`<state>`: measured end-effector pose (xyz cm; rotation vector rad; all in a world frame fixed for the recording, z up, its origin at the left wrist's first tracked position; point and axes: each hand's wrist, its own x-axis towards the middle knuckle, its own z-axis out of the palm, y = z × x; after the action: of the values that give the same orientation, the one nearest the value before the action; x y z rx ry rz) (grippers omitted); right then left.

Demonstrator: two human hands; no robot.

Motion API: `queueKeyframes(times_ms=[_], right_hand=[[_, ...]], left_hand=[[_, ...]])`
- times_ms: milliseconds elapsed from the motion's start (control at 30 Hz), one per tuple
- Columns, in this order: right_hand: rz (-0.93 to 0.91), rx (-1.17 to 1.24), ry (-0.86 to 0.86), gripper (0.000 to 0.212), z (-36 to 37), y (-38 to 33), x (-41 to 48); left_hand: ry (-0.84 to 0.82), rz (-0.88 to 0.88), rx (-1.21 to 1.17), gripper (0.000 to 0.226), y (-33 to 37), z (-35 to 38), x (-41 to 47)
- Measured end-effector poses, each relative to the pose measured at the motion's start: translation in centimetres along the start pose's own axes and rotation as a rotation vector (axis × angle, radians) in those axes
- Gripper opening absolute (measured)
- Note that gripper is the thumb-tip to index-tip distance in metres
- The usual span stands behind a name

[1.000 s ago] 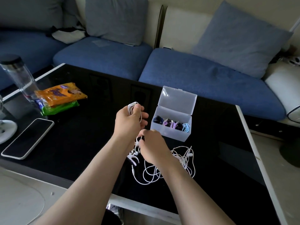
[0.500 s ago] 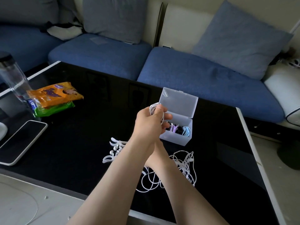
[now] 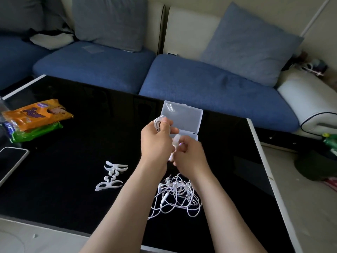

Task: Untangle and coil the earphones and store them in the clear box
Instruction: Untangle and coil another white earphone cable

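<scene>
Nearest, at six o'clock from the hands, a tangle (image 3: 176,195) of earphones lies on the black table (image 3: 73,161). White clips (image 3: 112,175) lie at eight o'clock. The right hand (image 3: 190,157) curls its fingers round a small white piece (image 3: 176,138), right beside the left hand (image 3: 155,141), which grips a coil (image 3: 158,122) of earphone under its thumb. Just behind, at twelve, stands the clear box (image 3: 182,114), lid up. Packs (image 3: 36,114) lie far off at ten.

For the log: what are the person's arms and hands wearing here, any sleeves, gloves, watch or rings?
Nothing worn shows. Both forearms are bare to the frame edge, no sleeves; the left hand and right hand carry no gloves, watch, bracelet or visible ring.
</scene>
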<state>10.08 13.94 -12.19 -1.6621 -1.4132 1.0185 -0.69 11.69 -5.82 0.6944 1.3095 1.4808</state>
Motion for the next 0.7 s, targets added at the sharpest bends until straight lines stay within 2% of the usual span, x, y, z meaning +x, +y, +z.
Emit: queueKeyframes(times_ms=[133, 267, 367, 567, 700], right_hand=[[0.066, 0.389, 0.27, 0.026, -3.4, -3.4, -2.2], [0.052, 0.608, 0.3, 0.018, -5.5, -5.0, -3.3], [-0.021, 0.609, 0.259, 0.024, -5.9, -5.5, -3.9], [-0.139, 0.43, 0.203, 0.026, -7.3, -5.1, -4.2], [-0.135, 0.528, 0.135, 0.061, -7.8, -5.6, -4.1]], left_hand=[[-0.016, 0.052, 0.092, 0.025, -0.5, 1.6, -0.8], [-0.06, 0.049, 0.097, 0.024, -0.7, 2.5, -1.8], [-0.074, 0.044, 0.102, 0.025, -1.1, 2.9, -2.2], [-0.062, 0.066, 0.153, 0.022, -1.5, 3.4, -2.3], [-0.083, 0.071, 0.157, 0.024, -1.4, 3.8, -2.5]])
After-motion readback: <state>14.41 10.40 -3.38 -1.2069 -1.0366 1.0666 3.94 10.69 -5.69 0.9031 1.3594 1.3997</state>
